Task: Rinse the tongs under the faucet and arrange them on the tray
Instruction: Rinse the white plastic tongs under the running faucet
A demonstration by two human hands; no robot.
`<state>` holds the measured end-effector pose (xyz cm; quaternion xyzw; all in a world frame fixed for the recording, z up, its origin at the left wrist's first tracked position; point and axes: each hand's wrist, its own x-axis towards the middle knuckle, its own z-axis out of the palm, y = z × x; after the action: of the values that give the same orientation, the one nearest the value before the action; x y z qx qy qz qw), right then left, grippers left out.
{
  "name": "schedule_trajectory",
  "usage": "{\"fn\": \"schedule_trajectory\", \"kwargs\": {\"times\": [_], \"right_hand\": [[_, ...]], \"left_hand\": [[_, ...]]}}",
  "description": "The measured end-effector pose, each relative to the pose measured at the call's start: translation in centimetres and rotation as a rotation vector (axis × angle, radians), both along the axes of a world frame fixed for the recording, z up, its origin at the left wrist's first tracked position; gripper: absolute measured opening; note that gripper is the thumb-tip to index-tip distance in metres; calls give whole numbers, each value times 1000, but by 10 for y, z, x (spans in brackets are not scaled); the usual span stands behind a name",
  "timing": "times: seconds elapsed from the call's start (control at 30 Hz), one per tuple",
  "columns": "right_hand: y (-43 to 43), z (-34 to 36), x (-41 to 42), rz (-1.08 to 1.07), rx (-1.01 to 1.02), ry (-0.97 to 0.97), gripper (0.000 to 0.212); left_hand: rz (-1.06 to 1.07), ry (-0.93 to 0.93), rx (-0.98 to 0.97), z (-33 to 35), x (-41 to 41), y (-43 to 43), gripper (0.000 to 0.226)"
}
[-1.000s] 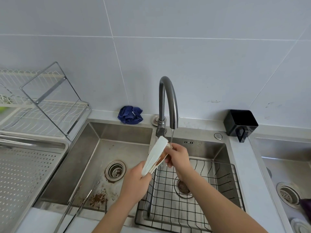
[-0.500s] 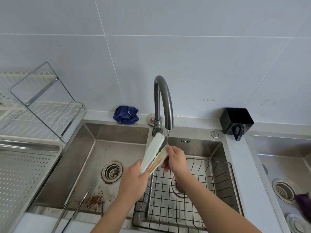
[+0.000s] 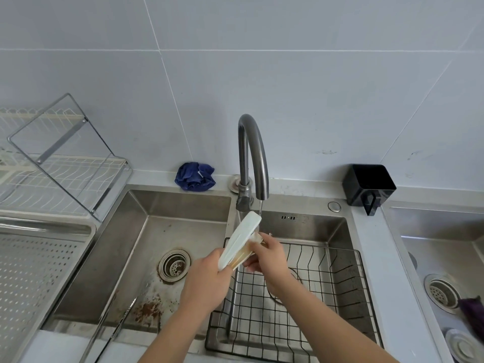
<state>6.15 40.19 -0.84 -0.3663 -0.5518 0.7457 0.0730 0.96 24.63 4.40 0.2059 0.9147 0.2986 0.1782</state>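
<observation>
Since half a second ago, the upper end of the white tongs (image 3: 240,239) has edged right, closer to the thin stream of water, and both hands keep their hold.

Far to the left of the left hand (image 3: 207,281) lies the perforated steel tray (image 3: 34,273), with a wire dish rack (image 3: 65,169) behind it. Nearer, down in the left basin, a pair of metal tongs (image 3: 116,327) leans against the front wall, and the drain (image 3: 174,265) sits just left of that hand. The left hand's fingers curl round the lower end of the white tongs, which slant up and away from it over the divider between the basins. Their tip is right under the spout of the faucet (image 3: 252,153). A crumpled blue cloth (image 3: 195,176) lies on the surface beyond. The right hand (image 3: 267,258), touching the tongs from the right, pinches their lower arm about midway. Below and right of it a black wire basket (image 3: 327,297) fills the right basin. Farther right stands a black holder (image 3: 369,183).
</observation>
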Motion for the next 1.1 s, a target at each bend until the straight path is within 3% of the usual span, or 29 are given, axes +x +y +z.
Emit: {"fn": "schedule_trajectory", "kwargs": {"times": [0.2,0.33,0.47,0.57,0.77,0.93,1.1], "right_hand": [[19,8,-6,-55,46,4,23],[26,10,-6,43,-37,73,15],[27,11,-10,26,150,-28,39],[22,6,-10,47,301,-94,43],[30,5,-7,185,9,-41,33],[25,5,-15,65,262,-61,38],[28,8,-12,182,-93,77,33]], "left_hand": [[65,-142,239,4,7,1,19],[89,-134,260,6,3,-1,21],[61,-75,240,4,4,-3,31],[27,-5,189,-2,3,-6,20],[-3,56,100,-6,-3,-22,19],[-5,76,134,-4,3,-16,17],[-3,122,84,0,-2,-22,28]]}}
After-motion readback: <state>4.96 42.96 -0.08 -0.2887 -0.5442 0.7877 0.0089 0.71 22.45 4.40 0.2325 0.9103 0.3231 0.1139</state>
